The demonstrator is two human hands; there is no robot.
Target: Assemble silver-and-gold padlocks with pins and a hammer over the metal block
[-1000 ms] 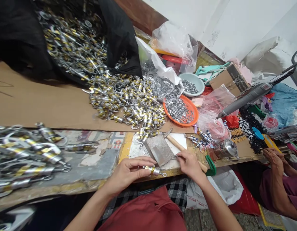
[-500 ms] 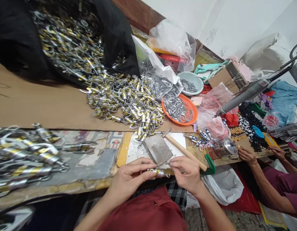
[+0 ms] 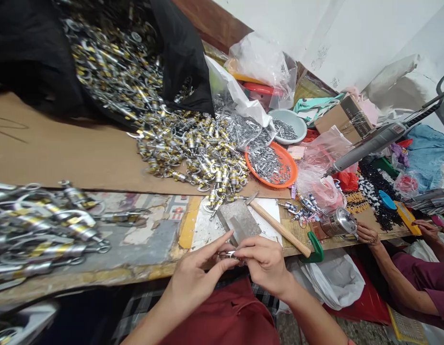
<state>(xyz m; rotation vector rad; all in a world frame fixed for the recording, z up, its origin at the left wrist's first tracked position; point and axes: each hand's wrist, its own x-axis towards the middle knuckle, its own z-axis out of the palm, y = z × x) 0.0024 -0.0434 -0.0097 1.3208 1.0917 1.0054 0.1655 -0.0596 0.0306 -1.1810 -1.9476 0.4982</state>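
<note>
My left hand holds a small silver-and-yellow metal fitting between thumb and fingers, in front of my lap at the bench edge. My right hand is closed on the fitting's right end, its fingertips meeting the left ones. Most of the fitting is covered by the fingers, and any small part in the right pinch is hidden. Just beyond the hands lies a grey metal block on a white sheet. A hammer with a wooden handle rests to the block's right, its head near the block's far corner.
Similar fittings form a large pile ahead and another heap at left. An orange plate and a pale bowl hold small metal parts. A green clamp grips the bench edge. At right, a co-worker's hand is beside a metal mug.
My right hand has moved left onto the fitting, closing the gap between the hands. The fitting's springy ring end, visible before, is now covered. The view has shifted slightly.
</note>
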